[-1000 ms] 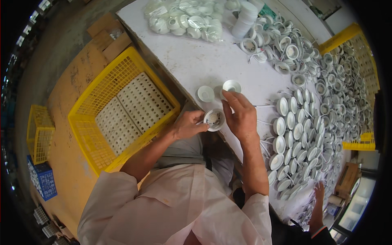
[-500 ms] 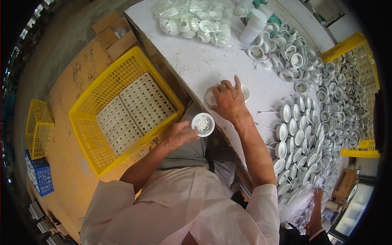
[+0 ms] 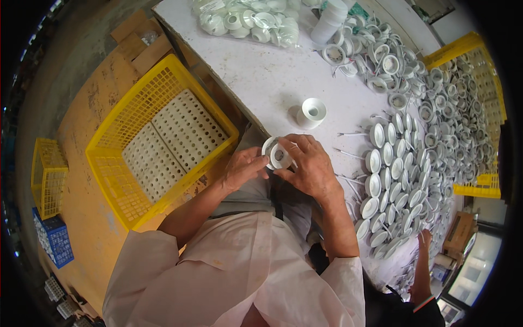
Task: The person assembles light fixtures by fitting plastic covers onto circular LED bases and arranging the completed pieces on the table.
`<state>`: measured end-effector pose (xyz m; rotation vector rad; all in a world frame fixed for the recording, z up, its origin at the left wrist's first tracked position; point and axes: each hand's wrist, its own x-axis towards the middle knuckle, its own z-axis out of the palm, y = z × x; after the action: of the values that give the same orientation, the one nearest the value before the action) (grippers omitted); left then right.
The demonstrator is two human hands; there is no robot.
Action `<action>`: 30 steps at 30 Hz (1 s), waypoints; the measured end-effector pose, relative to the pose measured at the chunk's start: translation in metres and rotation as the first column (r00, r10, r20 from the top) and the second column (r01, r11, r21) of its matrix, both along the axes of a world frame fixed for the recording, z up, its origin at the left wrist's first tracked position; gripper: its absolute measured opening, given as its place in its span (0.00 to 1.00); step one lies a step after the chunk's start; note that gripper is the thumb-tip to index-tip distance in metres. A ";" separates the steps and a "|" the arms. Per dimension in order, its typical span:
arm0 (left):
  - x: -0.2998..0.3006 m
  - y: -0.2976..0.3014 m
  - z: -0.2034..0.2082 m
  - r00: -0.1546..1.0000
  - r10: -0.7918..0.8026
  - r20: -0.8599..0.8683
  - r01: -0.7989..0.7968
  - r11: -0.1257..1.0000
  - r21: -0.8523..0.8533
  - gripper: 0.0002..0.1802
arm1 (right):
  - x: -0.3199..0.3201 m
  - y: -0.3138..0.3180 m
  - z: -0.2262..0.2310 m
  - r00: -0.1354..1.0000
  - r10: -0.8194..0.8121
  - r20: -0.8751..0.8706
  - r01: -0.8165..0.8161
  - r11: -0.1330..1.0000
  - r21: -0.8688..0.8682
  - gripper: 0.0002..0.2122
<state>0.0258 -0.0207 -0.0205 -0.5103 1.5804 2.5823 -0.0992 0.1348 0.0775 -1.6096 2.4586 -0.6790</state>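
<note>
The left hand (image 3: 243, 168) is holding a white cup (image 3: 266, 146) by its rim near the edge of the table (image 3: 261, 71); the right hand (image 3: 309, 163) is narrowly pinching a white ring (image 3: 279, 164) over it. Beyond, a fitting (image 3: 308, 120) is standing, lamps (image 3: 397, 165) are lying rightward, and a bag (image 3: 253, 24) is resting farthest.

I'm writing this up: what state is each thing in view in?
White ring: held between both hands
Left hand: gripping the ring's edge
Right hand: curled around the ring
White cup: upright on the table
Clear bag: filled; sealing unclear
Yellow basket: holding white blocks
Wired discs: tilted, grouped together
</note>
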 end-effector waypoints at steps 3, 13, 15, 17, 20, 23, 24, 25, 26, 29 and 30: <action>-0.002 0.005 0.001 0.999 -0.042 0.015 0.043 0.998 -0.041 0.19 | 0.003 0.005 -0.003 0.998 -0.016 0.065 0.018 1.000 -0.023 0.29; -0.009 0.020 0.018 1.000 0.005 -0.016 -0.006 0.994 -0.106 0.16 | 0.018 0.038 -0.038 0.803 -0.198 0.562 0.404 0.874 -0.269 0.26; -0.012 0.024 0.022 0.996 0.003 -0.085 -0.025 0.968 -0.251 0.15 | 0.025 0.042 -0.052 0.578 -0.226 0.784 0.592 0.777 -0.213 0.24; -0.014 0.026 0.022 0.998 -0.014 -0.065 -0.008 0.946 -0.323 0.14 | 0.032 0.041 -0.061 0.447 -0.217 0.868 0.655 0.740 -0.152 0.17; -0.016 0.033 0.023 0.999 -0.004 -0.051 -0.016 0.926 -0.378 0.15 | 0.038 0.039 -0.068 0.388 -0.262 0.884 0.741 0.659 -0.130 0.14; -0.018 0.039 0.027 0.997 0.005 -0.071 -0.034 0.913 -0.407 0.14 | 0.040 0.038 -0.073 0.360 -0.299 0.884 0.788 0.605 -0.116 0.13; -0.018 0.040 0.027 0.996 -0.010 -0.086 -0.030 0.893 -0.449 0.13 | 0.041 0.038 -0.074 0.358 -0.297 0.885 0.789 0.604 -0.116 0.13; -0.019 0.042 0.025 0.996 -0.012 -0.083 -0.027 0.892 -0.451 0.13 | 0.041 0.038 -0.074 0.343 -0.298 0.891 0.801 0.588 -0.112 0.12; -0.020 0.045 0.022 0.997 0.013 -0.079 -0.048 0.885 -0.464 0.12 | 0.041 0.039 -0.075 0.328 -0.300 0.896 0.815 0.570 -0.107 0.12; -0.023 0.049 0.024 0.999 0.033 -0.041 -0.049 0.854 -0.517 0.12 | 0.044 0.037 -0.079 0.314 -0.282 0.906 0.842 0.524 -0.129 0.11; -0.024 0.050 0.026 0.999 0.033 -0.009 -0.032 0.830 -0.556 0.12 | 0.045 0.036 -0.080 0.311 -0.282 0.907 0.844 0.521 -0.127 0.11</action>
<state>0.0022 0.0289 0.0052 -0.5708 2.3471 2.0959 -0.0547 0.1712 -0.0025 -0.0278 2.0270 -1.9555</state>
